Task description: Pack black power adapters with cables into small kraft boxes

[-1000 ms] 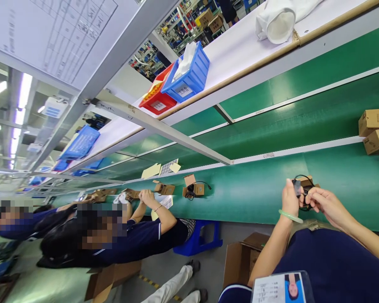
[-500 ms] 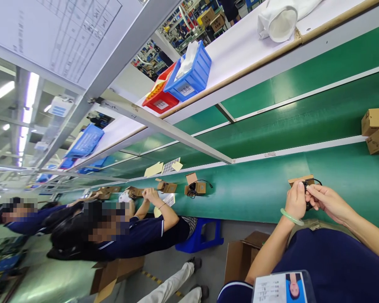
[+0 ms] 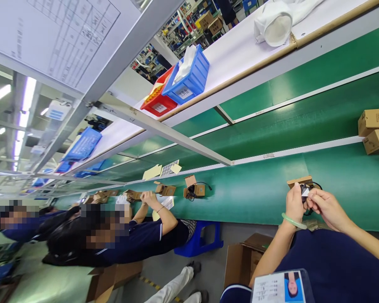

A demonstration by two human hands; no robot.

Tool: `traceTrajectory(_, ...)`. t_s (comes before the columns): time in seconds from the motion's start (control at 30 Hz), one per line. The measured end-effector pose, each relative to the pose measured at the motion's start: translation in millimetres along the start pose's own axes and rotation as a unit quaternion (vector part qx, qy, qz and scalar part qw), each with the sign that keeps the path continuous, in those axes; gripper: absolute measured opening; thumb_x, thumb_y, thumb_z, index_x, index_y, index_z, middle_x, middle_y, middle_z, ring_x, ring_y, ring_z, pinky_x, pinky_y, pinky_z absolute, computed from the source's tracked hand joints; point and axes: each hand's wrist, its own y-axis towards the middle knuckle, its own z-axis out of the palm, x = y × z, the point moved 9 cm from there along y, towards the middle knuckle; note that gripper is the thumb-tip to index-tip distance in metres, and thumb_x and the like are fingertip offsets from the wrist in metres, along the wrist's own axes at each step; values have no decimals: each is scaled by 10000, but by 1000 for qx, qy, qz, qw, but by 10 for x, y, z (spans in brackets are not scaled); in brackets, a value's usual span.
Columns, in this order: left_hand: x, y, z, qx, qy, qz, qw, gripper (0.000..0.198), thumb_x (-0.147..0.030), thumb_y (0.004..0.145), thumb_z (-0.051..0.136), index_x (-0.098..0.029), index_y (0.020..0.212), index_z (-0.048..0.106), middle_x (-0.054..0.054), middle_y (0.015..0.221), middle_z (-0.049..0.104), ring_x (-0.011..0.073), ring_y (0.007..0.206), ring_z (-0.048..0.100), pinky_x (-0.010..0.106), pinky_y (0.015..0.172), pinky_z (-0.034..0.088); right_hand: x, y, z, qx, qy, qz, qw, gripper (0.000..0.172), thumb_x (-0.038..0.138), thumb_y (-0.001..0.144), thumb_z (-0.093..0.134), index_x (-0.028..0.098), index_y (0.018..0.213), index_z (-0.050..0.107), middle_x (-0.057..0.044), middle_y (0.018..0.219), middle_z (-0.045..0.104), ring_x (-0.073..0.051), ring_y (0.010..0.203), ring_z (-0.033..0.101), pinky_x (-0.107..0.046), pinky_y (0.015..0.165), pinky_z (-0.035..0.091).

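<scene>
My left hand (image 3: 294,203), with a green bangle on its wrist, and my right hand (image 3: 326,208) are closed together on a small black device with a coiled black cable (image 3: 306,192). A light label shows on the device between my fingers. Right behind my hands, an open brown carton (image 3: 298,181) sits on the green conveyor belt (image 3: 255,189).
Two closed brown cartons (image 3: 375,130) lie at the right edge of the belt. Further left sits an open carton with a black cable (image 3: 194,189), with paper sheets (image 3: 162,169) behind it. Co-workers sit at the belt on the left. Blue and red bins (image 3: 180,84) stand on the white shelf above.
My hands have turned the device so its light label now faces up. They stay over the open carton, slightly lower than before.
</scene>
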Motion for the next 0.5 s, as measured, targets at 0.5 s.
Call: traceTrajectory(0.5, -98, 50, -10, 41, 15, 80, 996, 617, -747, 737, 491, -151, 892, 537, -75, 479, 427, 56, 371, 382, 181, 350, 327, -13, 124, 145, 128, -18, 74, 989, 474, 620, 759, 603, 160, 650, 573, -4, 585, 572, -74, 497, 478, -196, 465, 360)
